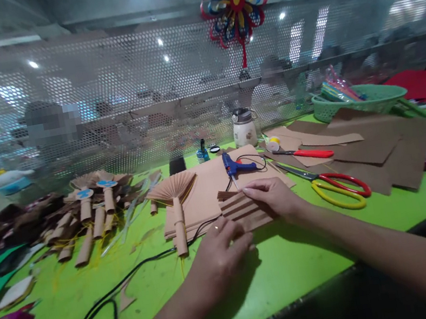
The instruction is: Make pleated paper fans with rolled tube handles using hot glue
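Between my hands is a sheet of brown paper folded into pleats (pixel 252 214), tilted over the table. My right hand (pixel 272 197) pinches its upper right part, thumb on top. At its lower left edge, my left hand (pixel 225 248) has curled fingers closed on the paper; the fingertips are partly hidden. Just behind the pleats, a blue hot glue gun (pixel 234 164) lies on a stack of tan paper sheets (pixel 209 182). A finished pleated paper fan with a rolled handle (pixel 176 210) rests on the left of that stack.
Several fans and paper rolls (pixel 96 213) are piled at left. Scissors (pixel 337 187), a red-handled cutter (pixel 306 154) and brown sheets (pixel 376 152) lie at right, near a green basket (pixel 374 92). A black cord (pixel 134 272) crosses the table. A bottle (pixel 244 129) stands behind.
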{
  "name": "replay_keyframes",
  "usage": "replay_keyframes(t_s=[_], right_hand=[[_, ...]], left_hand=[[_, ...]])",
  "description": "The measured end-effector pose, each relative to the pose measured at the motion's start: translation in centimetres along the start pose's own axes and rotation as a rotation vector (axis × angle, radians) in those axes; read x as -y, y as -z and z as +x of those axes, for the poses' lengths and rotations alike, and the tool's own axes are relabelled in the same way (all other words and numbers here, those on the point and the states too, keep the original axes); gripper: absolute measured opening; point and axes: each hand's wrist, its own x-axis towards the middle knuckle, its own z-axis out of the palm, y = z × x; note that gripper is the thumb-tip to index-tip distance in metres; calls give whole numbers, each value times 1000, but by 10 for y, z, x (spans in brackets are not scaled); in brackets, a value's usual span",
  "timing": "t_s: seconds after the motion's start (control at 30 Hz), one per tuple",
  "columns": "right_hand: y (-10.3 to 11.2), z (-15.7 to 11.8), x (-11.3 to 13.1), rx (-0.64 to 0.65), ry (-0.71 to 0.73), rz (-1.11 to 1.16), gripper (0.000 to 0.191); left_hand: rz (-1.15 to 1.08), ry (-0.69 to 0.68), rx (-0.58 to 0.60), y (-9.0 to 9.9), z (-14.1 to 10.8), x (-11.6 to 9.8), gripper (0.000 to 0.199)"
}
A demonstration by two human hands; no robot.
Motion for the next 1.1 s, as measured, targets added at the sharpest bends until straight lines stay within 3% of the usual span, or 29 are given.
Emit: replay_keyframes(t_s=[0.07,0.17,0.23,0.3,0.43,0.53,0.63,0.77,0.9,1.1], right_hand=[[-1,-1,2,-4,54,-92,31],[-5,-3,5,18,88,-135,25],[-9,-6,6,53,147,-203,22],[-12,-8,5,82,209,-276,22],[-16,-13,4,119,257,-321,19],[-17,-14,5,127,263,-261,19],[-15,-12,9,124,81,27,35],[-10,-11,11,208,-78,361,49],[-11,-11,6,238,-76,260,35],[-13,-11,-2,189,-173,158,39]], left_hand=[[-129,184,-104,4,4,5,17],[-317,601,-186,13,13,15,23],[-535,838,-114,16,20,19,33],[-697,973,25,17,24,19,40],[-854,1033,240,16,23,14,43],[-1128,1145,245,16,23,9,38],[-1272,1220,145,16,28,7,40],[-1239,1190,-50,13,34,12,39],[-1253,1152,-181,5,34,19,37],[-1374,1256,-364,2,39,16,32]])
